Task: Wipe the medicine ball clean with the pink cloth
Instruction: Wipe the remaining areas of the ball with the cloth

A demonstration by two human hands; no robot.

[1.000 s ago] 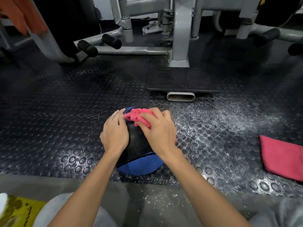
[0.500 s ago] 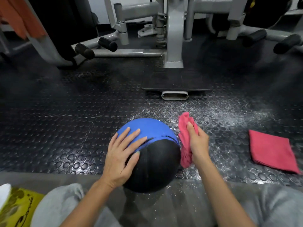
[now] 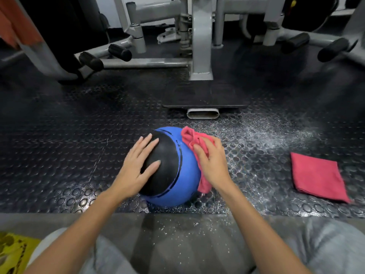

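Observation:
A blue and black medicine ball (image 3: pixel 177 175) sits on the studded black rubber floor just in front of my knees. My left hand (image 3: pixel 138 165) lies flat on its black left side, fingers spread and straight. My right hand (image 3: pixel 212 163) presses a crumpled pink cloth (image 3: pixel 192 138) against the ball's blue right side, fingers curled over the cloth. The lower end of the cloth hangs below my palm beside the ball.
A second pink cloth (image 3: pixel 318 176), folded flat, lies on the floor to the right. White powder dusts the floor (image 3: pixel 262 135) around and right of the ball. A grey gym machine base (image 3: pixel 201 56) with its black footplate (image 3: pixel 205 95) stands behind. A yellow item (image 3: pixel 11 252) lies at lower left.
The ball has rolled so its black part now faces left and up and the blue faces right. My right hand has brought the cloth from beside the ball onto its upper right side.

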